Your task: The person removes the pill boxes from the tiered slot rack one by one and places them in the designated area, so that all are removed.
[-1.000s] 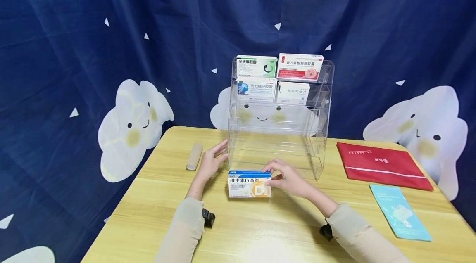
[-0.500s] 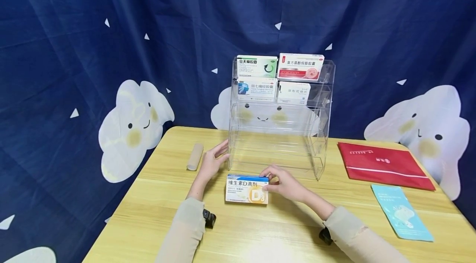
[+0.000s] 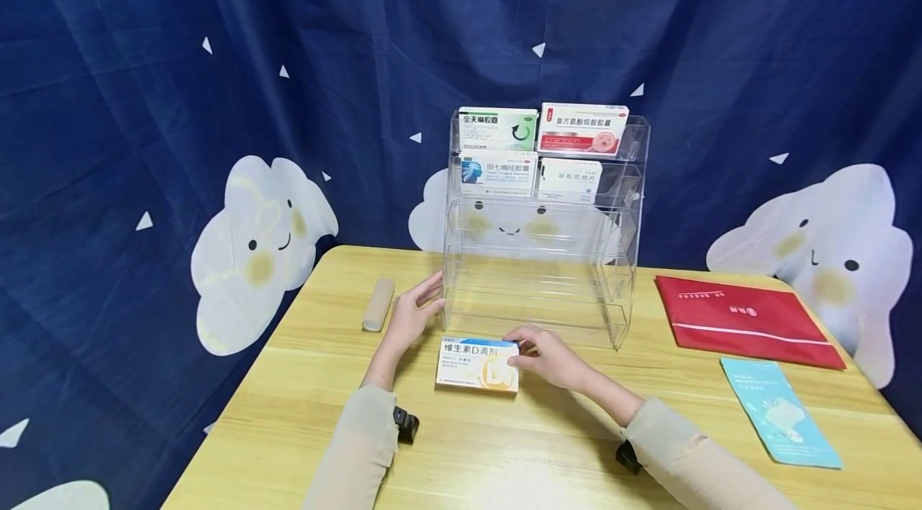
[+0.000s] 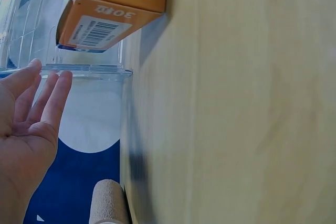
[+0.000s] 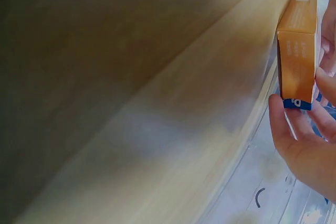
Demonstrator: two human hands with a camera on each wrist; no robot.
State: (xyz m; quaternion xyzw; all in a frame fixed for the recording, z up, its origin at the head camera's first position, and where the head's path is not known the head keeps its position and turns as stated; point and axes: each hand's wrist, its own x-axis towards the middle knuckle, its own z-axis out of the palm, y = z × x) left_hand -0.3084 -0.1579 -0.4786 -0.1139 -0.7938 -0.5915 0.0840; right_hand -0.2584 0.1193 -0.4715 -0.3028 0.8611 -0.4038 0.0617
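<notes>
A white, blue and orange medicine box (image 3: pixel 477 364) marked D3 stands on its long side in front of a clear acrylic display rack (image 3: pixel 533 286), its front tilted somewhat upward. My right hand (image 3: pixel 551 358) pinches its right end, the thumb on the front and fingers behind at the top. The right wrist view shows the orange end of the box (image 5: pixel 298 61) between thumb and fingers. My left hand (image 3: pixel 412 311) touches the rack's left side panel; in the left wrist view the fingers (image 4: pixel 55 98) are nearly straight, fingertips against the panel edge.
Several medicine boxes (image 3: pixel 497 174) fill the rack's upper two tiers. A cardboard tube (image 3: pixel 378 304) lies left of the left hand. On the right lie a red folder (image 3: pixel 745 322) and a light-blue packet (image 3: pixel 779 412). A dark blue curtain (image 3: pixel 389 54) hangs behind the table.
My right hand has drawn the D3 box slightly left and toward me, away from the rack, and its front now leans back more. The left hand stays at the rack.
</notes>
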